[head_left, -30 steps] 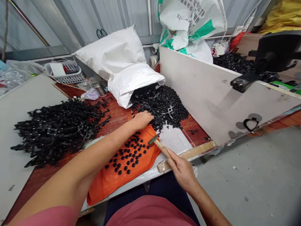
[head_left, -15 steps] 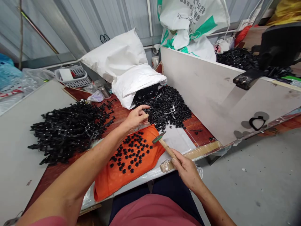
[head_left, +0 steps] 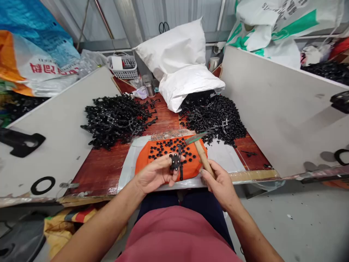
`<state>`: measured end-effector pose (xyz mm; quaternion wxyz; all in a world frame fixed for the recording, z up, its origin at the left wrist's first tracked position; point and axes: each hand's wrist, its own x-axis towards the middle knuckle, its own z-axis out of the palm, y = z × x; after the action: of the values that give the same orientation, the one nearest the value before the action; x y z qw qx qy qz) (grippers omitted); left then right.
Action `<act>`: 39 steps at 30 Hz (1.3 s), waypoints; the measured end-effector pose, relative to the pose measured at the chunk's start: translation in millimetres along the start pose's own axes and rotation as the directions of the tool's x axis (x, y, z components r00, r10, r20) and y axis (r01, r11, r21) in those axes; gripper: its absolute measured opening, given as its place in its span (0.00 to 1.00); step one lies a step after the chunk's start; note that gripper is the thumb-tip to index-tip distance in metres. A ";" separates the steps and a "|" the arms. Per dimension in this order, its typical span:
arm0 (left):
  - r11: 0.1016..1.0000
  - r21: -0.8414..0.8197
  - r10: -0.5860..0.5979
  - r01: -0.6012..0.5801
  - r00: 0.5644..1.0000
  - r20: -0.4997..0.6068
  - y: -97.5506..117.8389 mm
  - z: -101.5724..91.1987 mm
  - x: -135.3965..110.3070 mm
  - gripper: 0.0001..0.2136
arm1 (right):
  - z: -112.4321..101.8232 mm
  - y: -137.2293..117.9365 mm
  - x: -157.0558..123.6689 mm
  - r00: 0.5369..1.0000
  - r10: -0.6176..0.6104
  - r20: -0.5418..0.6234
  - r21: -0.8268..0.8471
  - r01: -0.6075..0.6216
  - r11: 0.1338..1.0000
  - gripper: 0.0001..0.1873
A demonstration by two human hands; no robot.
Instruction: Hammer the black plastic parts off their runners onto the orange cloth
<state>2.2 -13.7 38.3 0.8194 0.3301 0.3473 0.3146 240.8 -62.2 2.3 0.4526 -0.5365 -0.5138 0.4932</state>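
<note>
My left hand (head_left: 154, 175) is closed on a small black plastic strip piece (head_left: 176, 162), held upright over the near edge of an orange cloth (head_left: 195, 164). Several small black caps (head_left: 170, 146) lie scattered on that cloth. A small hammer (head_left: 201, 151) with a wooden handle is gripped in my right hand (head_left: 220, 183), its green head pointing left above the cloth. The two hands are close together in front of my lap.
A heap of black strip parts (head_left: 116, 118) lies at the left of the red-brown table (head_left: 103, 169). More black parts (head_left: 215, 116) spill from a white sack (head_left: 188, 85) at the back. Grey boards (head_left: 272, 105) flank both sides. A basket (head_left: 122, 67) stands far back.
My left hand has pulled back from the black pile by the sack toward me and now holds a black piece. The hammer hand has stayed near the table edge. The view has swung left.
</note>
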 end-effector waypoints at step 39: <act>0.792 0.610 0.414 -0.010 0.743 -0.525 -23.5 -94.8 -49.9 0.15 | 12.0 34.7 -25.5 0.994 0.107 0.022 -0.246 -0.098 0.964 0.28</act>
<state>-92.7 -34.1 -12.9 0.4710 0.4725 0.6382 0.3842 232.9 -90.1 -31.7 0.3477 -0.6054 -0.5501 0.4583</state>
